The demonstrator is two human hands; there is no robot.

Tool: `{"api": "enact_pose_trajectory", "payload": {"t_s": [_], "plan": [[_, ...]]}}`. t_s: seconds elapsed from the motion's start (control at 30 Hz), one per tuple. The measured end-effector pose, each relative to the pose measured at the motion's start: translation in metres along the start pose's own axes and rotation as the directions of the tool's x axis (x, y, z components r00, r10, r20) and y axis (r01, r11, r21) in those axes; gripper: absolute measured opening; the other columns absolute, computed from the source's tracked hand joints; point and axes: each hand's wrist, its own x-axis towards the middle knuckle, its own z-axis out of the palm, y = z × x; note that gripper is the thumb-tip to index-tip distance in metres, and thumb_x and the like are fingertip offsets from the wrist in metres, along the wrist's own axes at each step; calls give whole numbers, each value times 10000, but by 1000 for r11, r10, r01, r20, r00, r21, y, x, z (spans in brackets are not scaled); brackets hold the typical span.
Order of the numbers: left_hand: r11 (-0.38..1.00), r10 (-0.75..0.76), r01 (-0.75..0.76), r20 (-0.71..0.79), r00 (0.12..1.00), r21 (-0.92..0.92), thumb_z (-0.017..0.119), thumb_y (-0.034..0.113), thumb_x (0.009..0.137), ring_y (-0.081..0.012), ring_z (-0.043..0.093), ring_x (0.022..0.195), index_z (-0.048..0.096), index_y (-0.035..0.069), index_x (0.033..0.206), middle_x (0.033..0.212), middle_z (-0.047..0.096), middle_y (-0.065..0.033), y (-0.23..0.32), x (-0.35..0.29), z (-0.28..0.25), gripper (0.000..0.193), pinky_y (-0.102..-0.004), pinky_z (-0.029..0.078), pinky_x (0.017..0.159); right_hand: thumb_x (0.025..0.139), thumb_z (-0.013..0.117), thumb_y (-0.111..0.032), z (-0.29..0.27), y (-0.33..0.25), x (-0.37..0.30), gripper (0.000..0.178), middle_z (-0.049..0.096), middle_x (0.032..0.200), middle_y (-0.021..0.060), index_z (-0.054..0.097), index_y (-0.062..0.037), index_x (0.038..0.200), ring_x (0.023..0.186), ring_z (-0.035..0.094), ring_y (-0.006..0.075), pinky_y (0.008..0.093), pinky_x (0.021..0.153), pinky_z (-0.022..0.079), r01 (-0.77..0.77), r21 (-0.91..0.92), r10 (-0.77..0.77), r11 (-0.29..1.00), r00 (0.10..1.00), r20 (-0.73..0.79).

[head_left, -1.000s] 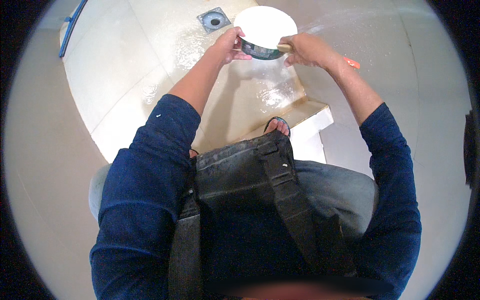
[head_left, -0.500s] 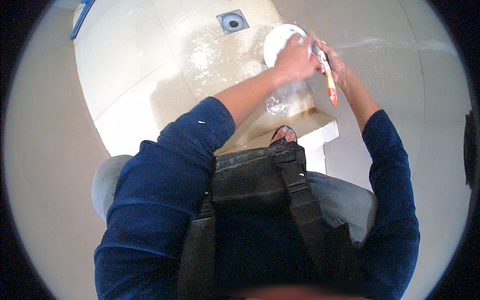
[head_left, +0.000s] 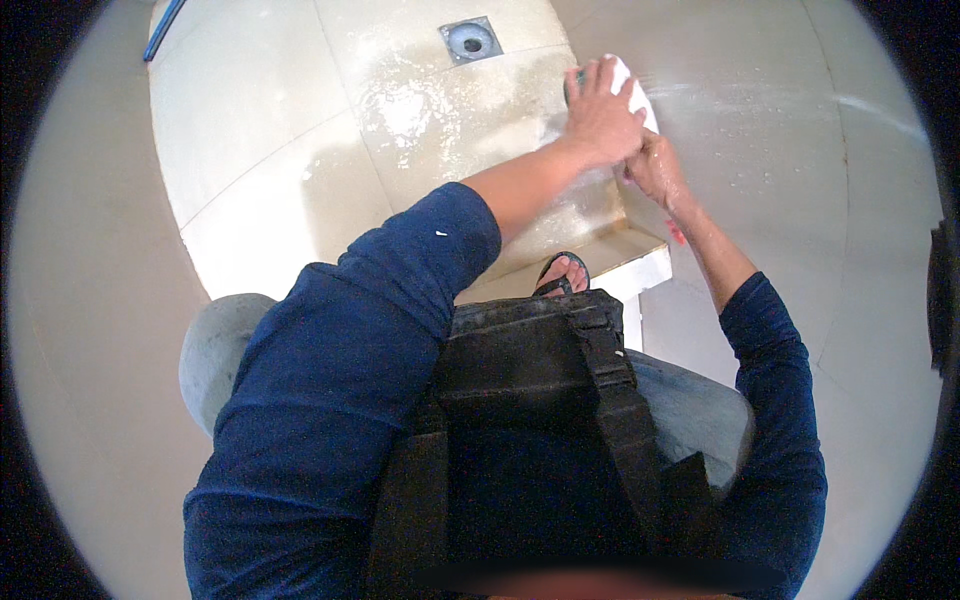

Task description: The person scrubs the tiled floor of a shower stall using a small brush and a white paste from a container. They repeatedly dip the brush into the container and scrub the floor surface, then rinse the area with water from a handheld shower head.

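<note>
A white round plate-like thing (head_left: 632,88) is tilted nearly edge-on beside the wall. My left hand (head_left: 600,125) lies over it with fingers spread, and a bit of dark green (head_left: 574,84) shows beside the fingertips; what this is I cannot make out. Just below, my right hand (head_left: 655,170) is closed at the plate's lower edge. An orange handle tip (head_left: 676,232) sticks out beside the right wrist. It belongs to a pale handle like a paintbrush's, mostly hidden now behind that hand and wrist.
Water shines on the tiled floor (head_left: 400,110), with a square metal drain (head_left: 470,42) at the far side. A low ledge (head_left: 630,262) runs near my sandalled foot (head_left: 564,272). Grey wall (head_left: 760,150) rises on the right, and a blue bar (head_left: 165,30) lies far left.
The white plate has turned from nearly face-on to edge-on and shifted right. My left hand now spreads across it. The orange-tipped handle has gone mostly behind my right hand, which has moved slightly lower.
</note>
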Motion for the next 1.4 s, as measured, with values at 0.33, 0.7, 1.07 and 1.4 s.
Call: {"api": "enact_pose_trajectory", "payload": {"t_s": [0.33, 0.7, 1.07, 1.4], "plan": [[-102, -361, 638, 626, 691, -763, 456, 6, 811, -425, 545, 1147, 362, 52, 1387, 1346, 448, -224, -109, 0, -13, 586, -595, 519, 917, 915, 617, -205, -25, -11, -1, 232, 671, 1132, 99, 669, -118, 1123, 835, 695, 247, 366, 738, 556, 395, -139, -419, 908, 848, -324], [341, -293, 373, 279, 914, -863, 451, -41, 804, -356, 535, 1198, 387, 61, 1414, 1378, 474, -162, -105, 4, -32, 622, -507, 476, 988, 867, 608, -163, -28, -20, 31, 393, 597, 886, 130, 495, 87, 1147, 660, 599, 192, 286, 474, 524, -416, 683, 397, 600, 896, 197], [907, 359, -395, 221, 906, 144, 649, 123, 757, -288, 489, 1277, 537, 37, 1275, 1325, 553, -142, -66, -35, -5, 537, -503, 278, 1134, 799, 471, 46, 11, -31, 34, 309, 585, 852, 154, 471, 97, 1104, 548, 592, 234, 337, 412, 522, -143, 857, 500, 495, 853, -147], [976, 209, -143, 496, 843, -167, 549, 281, 840, -383, 558, 1176, 502, 40, 1338, 1284, 578, -222, -28, -23, -22, 555, -450, 420, 1030, 797, 467, 41, -14, -47, 29, 404, 549, 915, 171, 385, 33, 1192, 555, 562, 204, 320, 418, 507, -198, 802, 458, 564, 883, -104]]}}
